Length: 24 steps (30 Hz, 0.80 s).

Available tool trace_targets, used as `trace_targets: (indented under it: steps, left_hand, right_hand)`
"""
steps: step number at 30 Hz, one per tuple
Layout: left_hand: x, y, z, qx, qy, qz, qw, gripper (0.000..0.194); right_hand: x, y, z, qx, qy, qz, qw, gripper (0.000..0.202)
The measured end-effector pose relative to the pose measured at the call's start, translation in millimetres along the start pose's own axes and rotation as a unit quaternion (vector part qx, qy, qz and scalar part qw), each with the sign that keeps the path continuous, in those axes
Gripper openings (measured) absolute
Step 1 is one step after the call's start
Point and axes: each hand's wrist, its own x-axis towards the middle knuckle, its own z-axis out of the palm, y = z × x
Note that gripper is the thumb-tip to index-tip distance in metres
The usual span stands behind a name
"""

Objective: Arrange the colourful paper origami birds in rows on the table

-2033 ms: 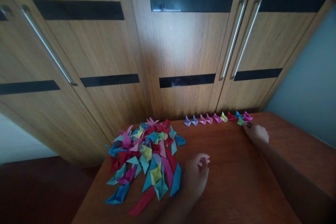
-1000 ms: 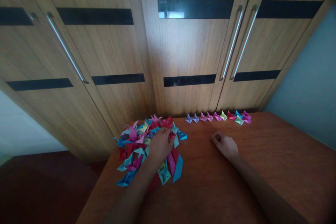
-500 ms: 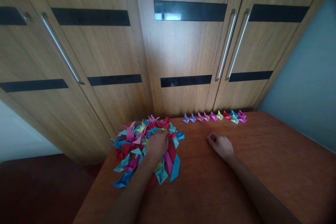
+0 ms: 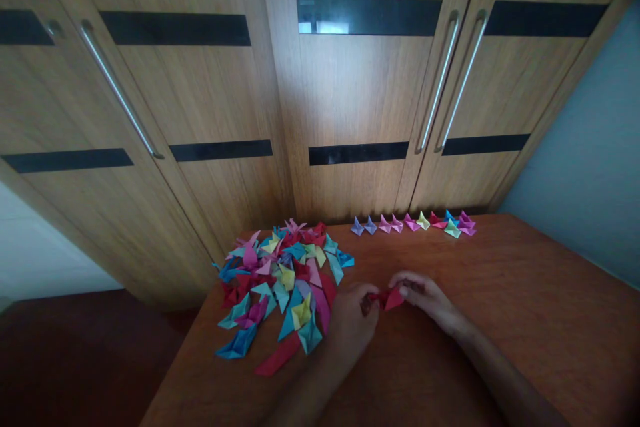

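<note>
A red folded-paper piece [image 4: 393, 298] is stretched between my two hands, just above the table's middle. My left hand [image 4: 353, 313] pinches its left end, and the fingers partly cover that side. The right end sits between the thumb and fingers of my right hand [image 4: 425, 295]. To the left of my hands lies a loose pile of origami pieces [image 4: 273, 273] in pink, red, blue, yellow and purple. A flat red paper strip [image 4: 277, 355] rests at the pile's near edge, by my left forearm.
Along the back edge of the wooden table [image 4: 500, 320] runs a row of small paper boats [image 4: 384, 223], in purple, pink, yellow, red, blue and green. A wooden wardrobe [image 4: 350, 93] with metal handles stands right behind the table. A blue-grey wall [image 4: 580, 167] borders the right side.
My left hand has left the pile and moved right with a red folded-paper piece. My right hand has come slightly nearer and taken hold of its other end.
</note>
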Motion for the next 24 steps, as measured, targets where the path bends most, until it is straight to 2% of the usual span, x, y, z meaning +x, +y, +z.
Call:
trace_targets:
  steps: [5, 12, 14, 16, 19, 22, 24]
  left_hand:
    - [-4, -8, 5.6, -0.010, 0.019, -0.040, 0.999, 0.017]
    - [-4, -13, 3.2, -0.022, 0.025, -0.035, 0.999, 0.018]
    - [-4, -15, 4.5, -0.036, 0.030, -0.040, 0.998, 0.020]
    - [-5, -17, 6.6, -0.054, 0.032, -0.040, 0.997, 0.023]
    - [-9, -18, 10.3, -0.067, 0.010, -0.030, 0.997, 0.023]
    - [-14, -14, 12.5, -0.044, -0.024, -0.009, 0.999, 0.024]
    - [-17, -11, 12.2, -0.019, -0.045, 0.010, 0.999, 0.026]
  right_hand:
    - [2, 1, 3, 0.008, -0.006, 0.000, 1.000, 0.035]
    - [4, 15, 6, -0.008, -0.023, 0.009, 1.000, 0.031]
    - [5, 14, 2, -0.031, -0.004, 0.006, 0.999, 0.031]
    - [5, 15, -9, -0.062, 0.058, -0.002, 0.996, 0.031]
    - [7, 21, -39, -0.119, 0.210, 0.007, 0.970, 0.034]
    - [11, 35, -79, -0.226, 0.353, 0.086, 0.904, 0.037]
    - [15, 44, -103, -0.320, 0.396, 0.153, 0.847, 0.037]
